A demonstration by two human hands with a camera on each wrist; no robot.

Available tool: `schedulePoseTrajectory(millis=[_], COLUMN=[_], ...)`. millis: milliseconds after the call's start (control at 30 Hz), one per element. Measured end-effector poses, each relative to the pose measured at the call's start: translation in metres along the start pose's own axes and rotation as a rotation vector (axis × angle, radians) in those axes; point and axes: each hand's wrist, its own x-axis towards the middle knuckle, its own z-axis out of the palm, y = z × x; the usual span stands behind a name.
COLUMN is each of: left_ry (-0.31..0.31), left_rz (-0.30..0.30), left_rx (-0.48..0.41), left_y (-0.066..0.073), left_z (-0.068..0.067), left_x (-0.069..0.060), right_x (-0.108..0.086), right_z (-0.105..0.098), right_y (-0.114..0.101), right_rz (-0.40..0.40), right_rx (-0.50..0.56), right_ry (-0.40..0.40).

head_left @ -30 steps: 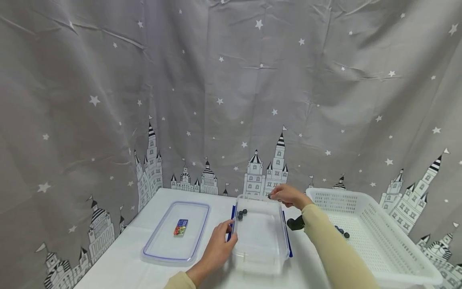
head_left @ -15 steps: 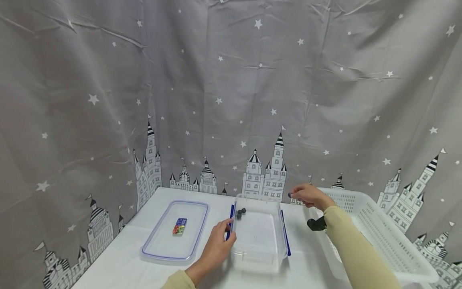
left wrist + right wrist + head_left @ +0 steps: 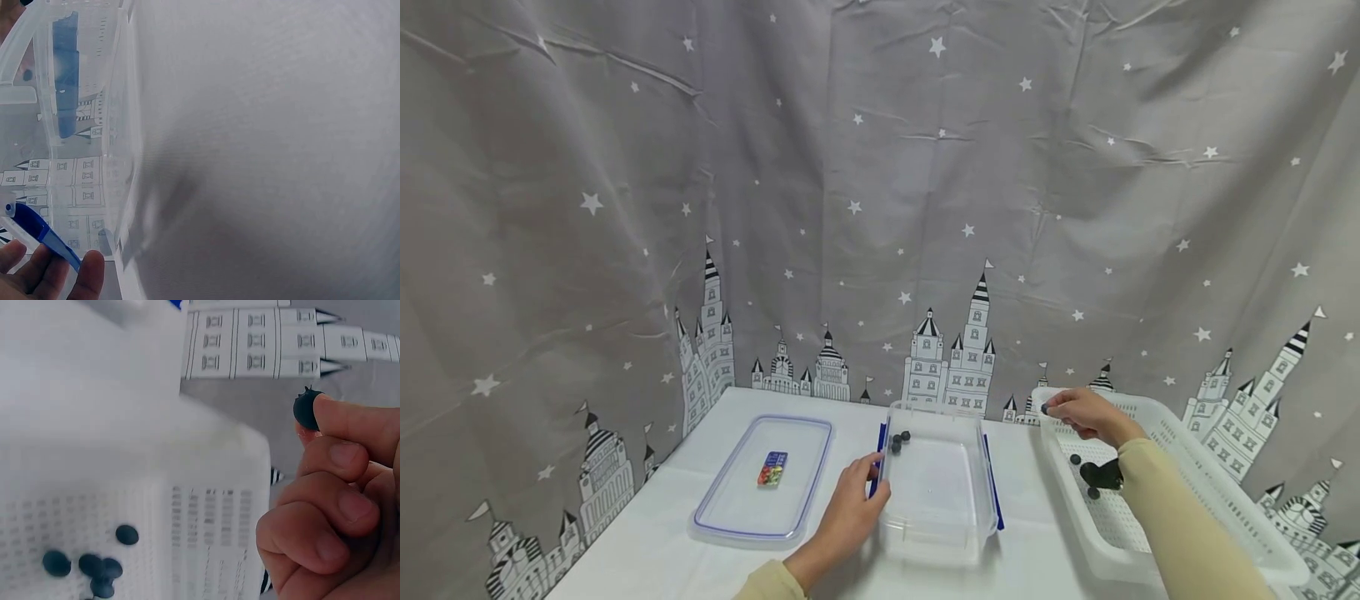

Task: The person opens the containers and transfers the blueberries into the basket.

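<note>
Thumb and index finger of my right hand [image 3: 1086,414] pinch a blueberry [image 3: 306,411], with its crown showing in the right wrist view. That hand is above the far left corner of the white perforated basket [image 3: 1217,500], its other fingers curled inward. Several more blueberries [image 3: 127,535] lie on the basket floor, partly behind the wrist strap in the head view. My left hand [image 3: 852,500] rests against the left side of a clear plastic container [image 3: 936,533], fingers and thumb loosely bent about its blue latch [image 3: 47,234]. Three blueberries [image 3: 897,441] sit inside, along the container's left wall.
A clear lid [image 3: 760,500] with a blue seal and a fruit label [image 3: 772,469] lies flat on the white table [image 3: 1022,533], left of the container. Behind the table hangs a grey curtain [image 3: 820,167] printed with stars and castles.
My right hand has moved right, from the container's far right corner to over the basket, still pinching the blueberry. The left hand and the berries in the container stay in place.
</note>
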Motion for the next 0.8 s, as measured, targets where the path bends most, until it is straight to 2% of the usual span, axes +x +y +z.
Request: schedulePoseTrajectory(millis=[367,533,800], left_ry=[-0.010,-0.005,0.002], left_rz=[-0.005,-0.010,0.000], left_rx=[0.006,0.000,0.013], left_y=[0.000,0.000,-0.001], left_z=[0.000,0.000,0.002], left_x=[0.000,0.000,0.000], right_x=[-0.020,-0.027,-0.035], right_z=[-0.020,-0.022,-0.023], right_y=[0.029,0.048,0.076], right_rz=[0.064,0.091,0.180], right_rx=[0.053,0.047,0.053], right_ry=[0.023,0.039,0.066])
